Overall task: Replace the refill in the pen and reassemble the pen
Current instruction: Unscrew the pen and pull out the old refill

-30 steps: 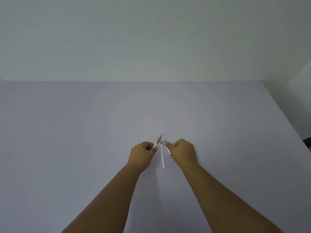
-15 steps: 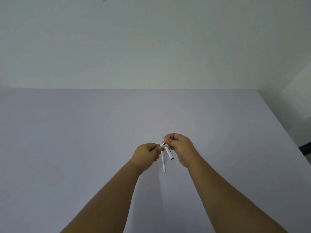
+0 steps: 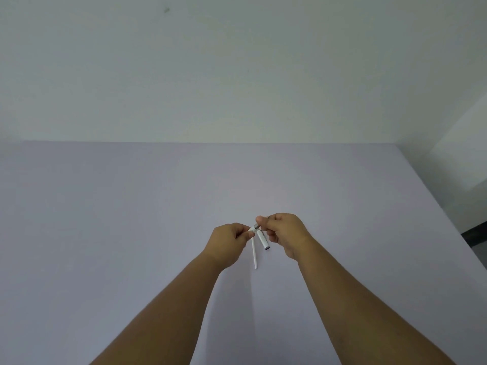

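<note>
My left hand and my right hand meet a little above the pale lilac table. The left fingers pinch a small white pen part where it meets a metal ring. The right fingers grip the top of the white pen barrel, which slants down towards me to a dark end. A thin white refill lies on the table just below and between the hands; its far end is hidden by my left fingers.
The table ends at a pale wall behind. Its right edge runs diagonally, with dark floor beyond it.
My right hand has lifted the barrel off the table and brought it against the part in my left hand. The hands now touch at the joint. The refill has stayed put.
</note>
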Action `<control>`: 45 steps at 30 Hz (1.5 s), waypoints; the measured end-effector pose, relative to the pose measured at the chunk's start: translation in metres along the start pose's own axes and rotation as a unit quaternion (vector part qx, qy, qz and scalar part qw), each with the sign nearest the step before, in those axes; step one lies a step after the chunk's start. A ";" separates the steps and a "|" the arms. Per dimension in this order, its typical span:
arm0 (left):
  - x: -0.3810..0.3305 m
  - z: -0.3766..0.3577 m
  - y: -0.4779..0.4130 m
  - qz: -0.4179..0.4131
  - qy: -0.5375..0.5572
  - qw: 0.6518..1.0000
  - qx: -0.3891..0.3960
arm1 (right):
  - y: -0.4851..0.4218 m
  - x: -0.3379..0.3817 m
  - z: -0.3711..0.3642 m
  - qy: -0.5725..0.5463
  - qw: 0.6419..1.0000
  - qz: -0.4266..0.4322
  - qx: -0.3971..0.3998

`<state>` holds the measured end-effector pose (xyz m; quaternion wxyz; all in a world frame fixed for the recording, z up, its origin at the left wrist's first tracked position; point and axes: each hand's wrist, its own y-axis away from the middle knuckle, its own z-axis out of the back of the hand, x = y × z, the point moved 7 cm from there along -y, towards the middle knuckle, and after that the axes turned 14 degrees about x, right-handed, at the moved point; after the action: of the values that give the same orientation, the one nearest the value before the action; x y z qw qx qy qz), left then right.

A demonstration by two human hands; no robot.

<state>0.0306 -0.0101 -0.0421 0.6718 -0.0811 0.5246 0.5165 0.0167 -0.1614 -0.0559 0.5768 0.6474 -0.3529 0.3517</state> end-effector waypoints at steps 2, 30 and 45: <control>0.000 0.000 0.001 0.001 -0.020 1.000 0.001 | 0.001 0.001 -0.002 -0.016 1.000 0.012 0.019; -0.011 0.008 0.012 -0.024 -0.143 0.989 0.001 | 0.010 0.012 -0.009 0.146 0.986 -0.014 0.077; -0.015 0.010 0.014 -0.025 -0.166 0.986 0.004 | 0.015 0.015 -0.009 0.199 0.978 -0.032 0.060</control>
<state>0.0277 -0.0062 -0.0199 0.7623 -0.0046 0.4059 0.5041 0.0105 -0.1550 -0.0348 0.6068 0.6083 -0.1885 0.4757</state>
